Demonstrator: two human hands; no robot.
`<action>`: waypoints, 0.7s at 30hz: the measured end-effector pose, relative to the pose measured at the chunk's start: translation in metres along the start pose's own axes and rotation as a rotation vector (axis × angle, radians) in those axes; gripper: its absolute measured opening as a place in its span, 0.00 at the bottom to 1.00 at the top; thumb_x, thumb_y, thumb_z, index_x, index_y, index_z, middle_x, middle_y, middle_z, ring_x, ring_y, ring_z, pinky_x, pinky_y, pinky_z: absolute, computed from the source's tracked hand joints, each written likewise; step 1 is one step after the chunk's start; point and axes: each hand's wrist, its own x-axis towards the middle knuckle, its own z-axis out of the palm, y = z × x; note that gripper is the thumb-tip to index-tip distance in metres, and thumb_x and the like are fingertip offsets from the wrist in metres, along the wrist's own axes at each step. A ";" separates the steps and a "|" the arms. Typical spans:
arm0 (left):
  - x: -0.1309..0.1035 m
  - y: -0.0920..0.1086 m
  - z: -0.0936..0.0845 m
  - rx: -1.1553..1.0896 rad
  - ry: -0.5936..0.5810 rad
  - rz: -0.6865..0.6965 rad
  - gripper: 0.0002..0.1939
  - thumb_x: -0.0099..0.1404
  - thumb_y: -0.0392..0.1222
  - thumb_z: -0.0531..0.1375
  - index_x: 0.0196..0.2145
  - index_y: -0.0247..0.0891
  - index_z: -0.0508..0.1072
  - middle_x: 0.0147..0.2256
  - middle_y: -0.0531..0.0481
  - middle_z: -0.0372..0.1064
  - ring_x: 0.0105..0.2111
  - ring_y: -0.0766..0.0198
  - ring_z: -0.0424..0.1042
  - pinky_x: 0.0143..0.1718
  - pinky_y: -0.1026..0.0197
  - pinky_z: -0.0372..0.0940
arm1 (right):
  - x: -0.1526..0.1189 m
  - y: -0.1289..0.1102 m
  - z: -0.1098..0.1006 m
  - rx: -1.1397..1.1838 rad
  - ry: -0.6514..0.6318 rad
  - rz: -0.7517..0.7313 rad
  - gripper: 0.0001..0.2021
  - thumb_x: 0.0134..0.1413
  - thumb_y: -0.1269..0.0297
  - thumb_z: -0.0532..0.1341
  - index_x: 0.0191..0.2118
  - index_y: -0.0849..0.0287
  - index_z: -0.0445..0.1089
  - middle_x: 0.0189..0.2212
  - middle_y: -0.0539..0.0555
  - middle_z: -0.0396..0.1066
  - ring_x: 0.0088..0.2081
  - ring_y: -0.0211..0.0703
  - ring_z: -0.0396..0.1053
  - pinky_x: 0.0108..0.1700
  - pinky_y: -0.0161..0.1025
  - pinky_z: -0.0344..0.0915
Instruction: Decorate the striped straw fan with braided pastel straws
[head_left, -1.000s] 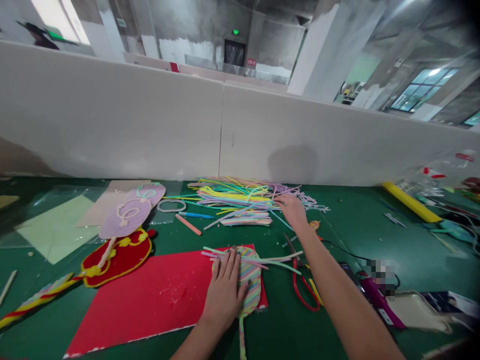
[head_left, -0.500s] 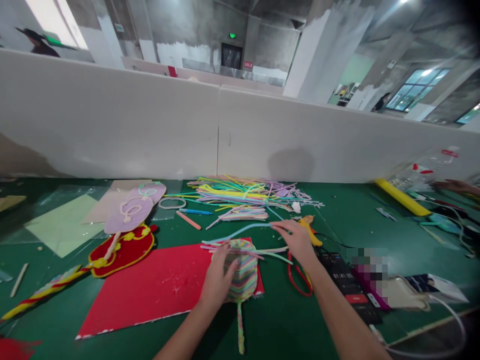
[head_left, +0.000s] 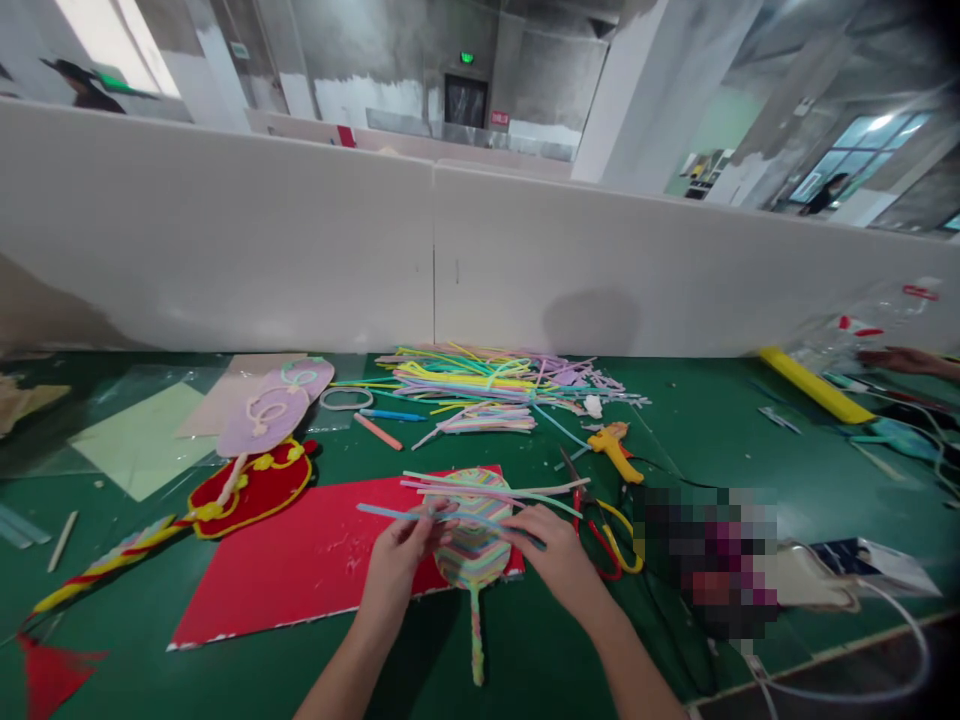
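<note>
A blue pipe cleaner (head_left: 472, 519) stretches between my two hands over a striped fan (head_left: 474, 555). My left hand (head_left: 409, 540) pinches it near its left part, over the red board (head_left: 300, 560). My right hand (head_left: 551, 550) has its fingers closed on the other end, at the fan's right edge. Several loose pastel pipe cleaners (head_left: 540, 492) lie across the top of the fan, whose wrapped handle points toward me. Red-and-yellow scissors (head_left: 611, 535) lie to the right of my right hand.
Behind lies a pile of coloured pipe cleaners (head_left: 480, 380). A yellow glue gun (head_left: 619, 455) is right of it. Decorated red and purple fans (head_left: 251, 490) lie left. Another person's hand (head_left: 904, 361) is near a plastic bottle (head_left: 855, 335) at far right. A white partition (head_left: 300, 240) stands behind.
The blue pipe cleaner has come down toward me and is now straighter across the fan. My right hand has moved down and left, uncovering the scissors; my left hand has shifted left.
</note>
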 end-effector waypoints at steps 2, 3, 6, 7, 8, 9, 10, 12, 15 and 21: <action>-0.005 -0.003 0.002 0.083 -0.039 0.005 0.26 0.47 0.56 0.62 0.37 0.32 0.73 0.40 0.39 0.72 0.36 0.52 0.73 0.36 0.55 0.69 | -0.002 -0.004 0.007 0.016 0.012 0.000 0.06 0.52 0.66 0.59 0.35 0.54 0.73 0.32 0.51 0.73 0.37 0.41 0.67 0.42 0.39 0.65; -0.007 -0.005 0.004 0.139 -0.065 0.024 0.25 0.47 0.54 0.62 0.37 0.33 0.73 0.40 0.40 0.73 0.37 0.53 0.73 0.37 0.55 0.69 | -0.002 -0.005 0.010 0.018 0.015 -0.006 0.06 0.52 0.67 0.58 0.34 0.54 0.73 0.31 0.51 0.73 0.37 0.41 0.67 0.41 0.39 0.65; -0.010 -0.012 0.007 0.285 -0.127 0.099 0.18 0.49 0.49 0.62 0.36 0.36 0.74 0.39 0.44 0.74 0.40 0.55 0.72 0.41 0.57 0.67 | -0.003 -0.004 0.015 0.024 -0.001 -0.025 0.06 0.52 0.67 0.58 0.34 0.54 0.73 0.30 0.51 0.72 0.36 0.41 0.67 0.41 0.39 0.65; -0.011 -0.014 0.008 0.317 -0.137 0.110 0.16 0.49 0.47 0.62 0.35 0.36 0.75 0.38 0.45 0.74 0.40 0.56 0.72 0.41 0.58 0.67 | -0.003 -0.003 0.015 0.033 -0.010 -0.026 0.06 0.52 0.67 0.58 0.34 0.54 0.73 0.30 0.51 0.73 0.37 0.41 0.67 0.41 0.39 0.65; -0.011 -0.016 0.009 0.338 -0.140 0.111 0.15 0.49 0.46 0.62 0.34 0.36 0.75 0.36 0.45 0.74 0.38 0.56 0.72 0.40 0.59 0.67 | -0.003 -0.003 0.015 0.043 -0.019 -0.026 0.06 0.52 0.67 0.58 0.34 0.54 0.73 0.31 0.51 0.73 0.37 0.41 0.67 0.41 0.39 0.65; -0.011 -0.017 0.010 0.348 -0.139 0.107 0.14 0.49 0.46 0.62 0.33 0.36 0.75 0.35 0.46 0.75 0.37 0.57 0.72 0.39 0.59 0.67 | -0.002 -0.003 0.015 0.055 -0.028 -0.024 0.06 0.52 0.67 0.58 0.34 0.54 0.73 0.31 0.51 0.73 0.37 0.41 0.67 0.42 0.39 0.65; -0.011 -0.017 0.011 0.349 -0.136 0.103 0.13 0.49 0.46 0.62 0.32 0.36 0.75 0.34 0.46 0.75 0.35 0.57 0.73 0.37 0.59 0.67 | -0.002 -0.003 0.014 0.066 -0.038 -0.019 0.06 0.52 0.67 0.58 0.34 0.54 0.73 0.31 0.50 0.73 0.37 0.41 0.67 0.42 0.39 0.65; -0.010 -0.016 0.013 0.320 -0.117 0.101 0.12 0.48 0.46 0.63 0.29 0.36 0.76 0.30 0.47 0.75 0.32 0.57 0.73 0.35 0.59 0.68 | -0.002 -0.003 0.011 0.080 -0.049 -0.002 0.06 0.52 0.67 0.58 0.33 0.53 0.73 0.31 0.50 0.73 0.38 0.41 0.67 0.42 0.39 0.64; -0.007 -0.015 0.016 0.251 -0.082 0.054 0.14 0.46 0.48 0.64 0.26 0.35 0.76 0.27 0.47 0.75 0.30 0.56 0.73 0.35 0.58 0.68 | -0.001 -0.003 0.005 0.074 -0.059 0.030 0.06 0.52 0.66 0.58 0.32 0.53 0.73 0.30 0.50 0.72 0.37 0.41 0.67 0.41 0.39 0.64; 0.007 -0.015 0.006 0.070 0.036 -0.056 0.21 0.39 0.53 0.66 0.27 0.32 0.75 0.24 0.46 0.75 0.27 0.56 0.74 0.34 0.56 0.69 | 0.001 0.004 -0.010 0.051 -0.041 0.044 0.07 0.53 0.66 0.57 0.30 0.54 0.72 0.30 0.51 0.71 0.36 0.42 0.66 0.40 0.39 0.63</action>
